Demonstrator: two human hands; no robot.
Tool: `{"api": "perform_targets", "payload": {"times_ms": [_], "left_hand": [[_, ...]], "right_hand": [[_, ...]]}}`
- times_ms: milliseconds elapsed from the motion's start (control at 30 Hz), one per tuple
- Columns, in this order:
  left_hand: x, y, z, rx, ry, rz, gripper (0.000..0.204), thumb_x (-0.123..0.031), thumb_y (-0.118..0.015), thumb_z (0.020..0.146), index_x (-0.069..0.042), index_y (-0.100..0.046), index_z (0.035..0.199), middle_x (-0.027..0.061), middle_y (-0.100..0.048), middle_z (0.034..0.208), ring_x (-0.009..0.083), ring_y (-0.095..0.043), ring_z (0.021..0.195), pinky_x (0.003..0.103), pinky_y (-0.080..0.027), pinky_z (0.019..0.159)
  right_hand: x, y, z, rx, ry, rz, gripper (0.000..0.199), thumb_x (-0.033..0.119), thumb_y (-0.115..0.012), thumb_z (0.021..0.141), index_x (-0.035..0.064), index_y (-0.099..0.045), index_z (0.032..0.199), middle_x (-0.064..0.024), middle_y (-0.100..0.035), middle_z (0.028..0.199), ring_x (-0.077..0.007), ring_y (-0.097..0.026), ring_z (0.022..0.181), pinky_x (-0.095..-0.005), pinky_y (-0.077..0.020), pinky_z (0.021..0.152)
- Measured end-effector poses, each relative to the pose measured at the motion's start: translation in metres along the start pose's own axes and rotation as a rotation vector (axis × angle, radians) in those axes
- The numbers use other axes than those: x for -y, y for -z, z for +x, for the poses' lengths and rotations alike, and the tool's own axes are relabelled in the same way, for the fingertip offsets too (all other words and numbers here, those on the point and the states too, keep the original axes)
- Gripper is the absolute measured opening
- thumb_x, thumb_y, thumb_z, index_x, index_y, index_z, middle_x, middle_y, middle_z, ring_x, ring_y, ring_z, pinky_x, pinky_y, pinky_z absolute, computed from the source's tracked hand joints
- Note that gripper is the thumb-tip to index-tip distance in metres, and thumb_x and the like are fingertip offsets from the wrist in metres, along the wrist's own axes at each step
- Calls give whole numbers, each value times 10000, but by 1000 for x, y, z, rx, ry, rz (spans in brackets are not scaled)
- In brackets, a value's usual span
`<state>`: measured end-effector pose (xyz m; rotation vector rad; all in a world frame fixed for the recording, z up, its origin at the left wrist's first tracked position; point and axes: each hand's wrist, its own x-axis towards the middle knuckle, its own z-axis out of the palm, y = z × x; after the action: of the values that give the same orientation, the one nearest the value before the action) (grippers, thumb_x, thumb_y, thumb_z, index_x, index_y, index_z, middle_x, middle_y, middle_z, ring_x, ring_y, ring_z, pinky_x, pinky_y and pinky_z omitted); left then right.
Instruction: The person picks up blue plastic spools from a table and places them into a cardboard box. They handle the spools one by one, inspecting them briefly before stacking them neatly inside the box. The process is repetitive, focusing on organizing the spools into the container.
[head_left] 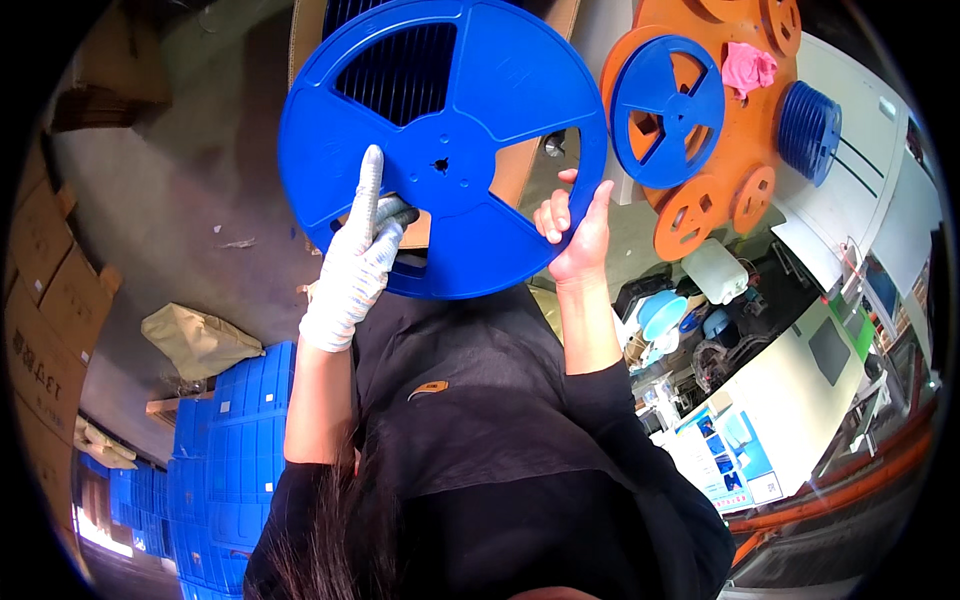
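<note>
Several brown, box-shaped cardboard cartons open proceedings at far left, piled high, presumably to save floor space. Next along, tall blue block-shaped stacks, plastic by the look, with a crumpled beige cloth sack lying near their upper edge.

And here's the action! The left hand, in a whitish knit glove, lays a straight forefinger flat on a large, round blue plastic reel; its other fingers curl at the lower-left window, though whether they pinch I cannot tell. Up it's held before the torso, a brown cardboard box behind it. Over at the reel's right edge, the bare right hand is closed round the rim, thumb outside, fingers in the window, likely to bear the weight.

Further right, a smaller round blue plastic reel sits at the left edge of an orange flat panel, a crumpled pink cloth beside it. Past the panel's right edge, upright blue plastic discs stand bunched, seemingly to keep order.

Now the lettering: dark print on the cartons, white stickers on the stacks, and a colourful paper poster lower right, its small text unreadable.
</note>
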<state>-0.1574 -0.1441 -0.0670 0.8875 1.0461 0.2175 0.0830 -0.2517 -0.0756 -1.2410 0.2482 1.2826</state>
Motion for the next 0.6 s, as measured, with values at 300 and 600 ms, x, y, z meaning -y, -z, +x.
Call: {"api": "perform_targets", "payload": {"times_ms": [300, 600], "left_hand": [[6, -1, 14, -58, 37, -340, 822, -176, -589, 917, -143, -71, 1554, 171, -566, 1253, 216, -531, 1161, 334, -379, 1030], [14, -8, 29, 154, -91, -1138, 688, -347, -580, 919, -100, -284, 1489, 152, -427, 1434, 276, -437, 1306, 424, -340, 1112]], "right_hand": [[5, -31, 4, 43, 4, -84, 650, 639, -313, 961, 54, -517, 1157, -10, -443, 585, -121, -448, 504, -257, -362, 508], [-21, -140, -32, 712, 717, -1050, 734, 548, -478, 945, -14, -428, 1414, -244, -318, 1506, -351, -248, 1437, -427, -234, 1139]]}}
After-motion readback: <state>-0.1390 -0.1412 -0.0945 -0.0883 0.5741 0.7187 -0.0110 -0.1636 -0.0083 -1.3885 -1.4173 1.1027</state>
